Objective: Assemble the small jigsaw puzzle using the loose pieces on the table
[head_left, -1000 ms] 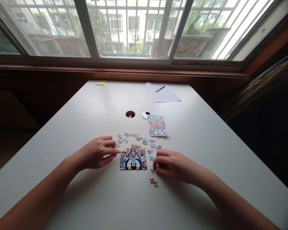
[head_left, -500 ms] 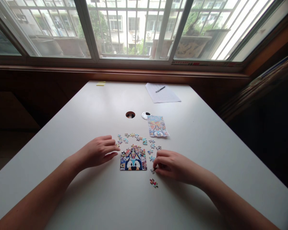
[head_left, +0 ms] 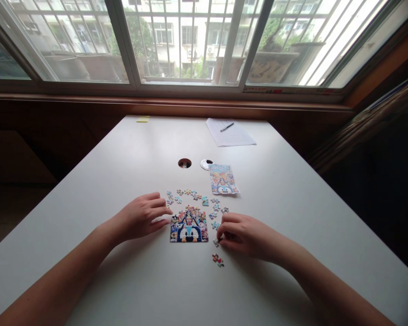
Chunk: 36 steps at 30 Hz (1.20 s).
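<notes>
A partly built colourful jigsaw lies on the white table between my hands. My left hand rests beside the jigsaw's left edge, fingers stretched out and nothing in them. To the jigsaw's right, my right hand has its fingers curled, the tips pinching a small puzzle piece on the table. Several loose pieces lie scattered just beyond the jigsaw, and two more lie nearer to me.
A printed picture of the puzzle lies beyond the pieces. Near it are a round cable hole and its white cap. A paper sheet with a pen and a yellow note lie at the far edge, under the window.
My left hand's fingers drew slightly back from the jigsaw's left edge, then returned to it. My right hand has stayed in place.
</notes>
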Motion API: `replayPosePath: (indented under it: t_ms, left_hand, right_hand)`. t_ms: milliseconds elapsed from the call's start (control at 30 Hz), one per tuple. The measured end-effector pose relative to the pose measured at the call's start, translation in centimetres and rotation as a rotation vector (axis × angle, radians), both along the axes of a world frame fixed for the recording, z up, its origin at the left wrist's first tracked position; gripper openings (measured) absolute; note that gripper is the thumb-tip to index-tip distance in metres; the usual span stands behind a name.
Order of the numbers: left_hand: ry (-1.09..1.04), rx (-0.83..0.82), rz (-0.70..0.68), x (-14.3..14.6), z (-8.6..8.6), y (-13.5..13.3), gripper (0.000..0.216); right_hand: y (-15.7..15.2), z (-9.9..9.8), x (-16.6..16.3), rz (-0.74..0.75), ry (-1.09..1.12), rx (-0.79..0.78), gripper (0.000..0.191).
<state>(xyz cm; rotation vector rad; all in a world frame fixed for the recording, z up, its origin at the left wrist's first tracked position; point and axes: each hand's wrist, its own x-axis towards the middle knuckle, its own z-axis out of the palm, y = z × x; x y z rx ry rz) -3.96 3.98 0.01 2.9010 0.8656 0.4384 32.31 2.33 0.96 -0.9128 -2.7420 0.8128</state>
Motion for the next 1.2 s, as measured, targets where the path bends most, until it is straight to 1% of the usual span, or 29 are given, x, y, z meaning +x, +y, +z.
replayPosePath:
  t_ms: [233,533,1200]
  left_hand:
    - [-0.020,-0.045,0.033,0.60,-0.03,-0.13,0.018]
    - [0.001,-0.079,0.057,0.57,-0.20,-0.13,0.018]
    - [-0.045,-0.022,0.033,0.90,-0.58,-0.14,0.012]
  right_hand:
    - [-0.10,0.19,-0.14,-0.004,-0.001,0.017,0.012]
    - [-0.08,0.24,-0.11,-0.002,-0.003,0.009,0.012]
    - [-0.19,0.16,-0.12,0.007,-0.003,0.023,0.012]
